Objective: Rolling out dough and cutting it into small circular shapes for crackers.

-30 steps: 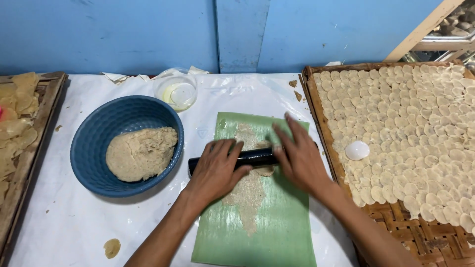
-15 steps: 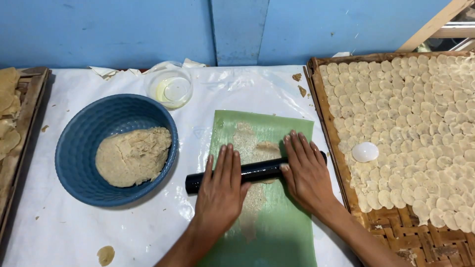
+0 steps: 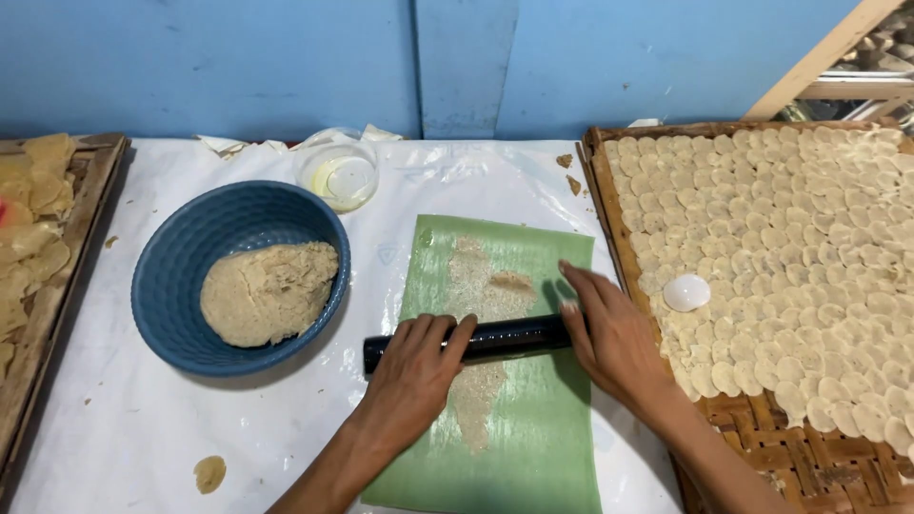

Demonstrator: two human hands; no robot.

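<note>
A black rolling pin (image 3: 505,338) lies crosswise on a green sheet (image 3: 514,438) spread on the white table cover. My left hand (image 3: 411,376) rests flat on its left part, fingers pointing away from me. My right hand (image 3: 614,333) presses flat on its right end. A thin strip of beige dough (image 3: 476,286) runs lengthwise along the sheet, under the pin.
A blue bowl (image 3: 181,257) with a lump of dough (image 3: 267,293) sits left of the sheet. Behind it stands a small clear dish (image 3: 340,179). A woven tray (image 3: 762,433) at right carries several pale dough discs and a white round cutter (image 3: 686,292). A wooden tray (image 3: 38,324) lies at far left.
Both hands have drawn the rolling pin toward me along the green sheet, uncovering more flattened dough beyond it.
</note>
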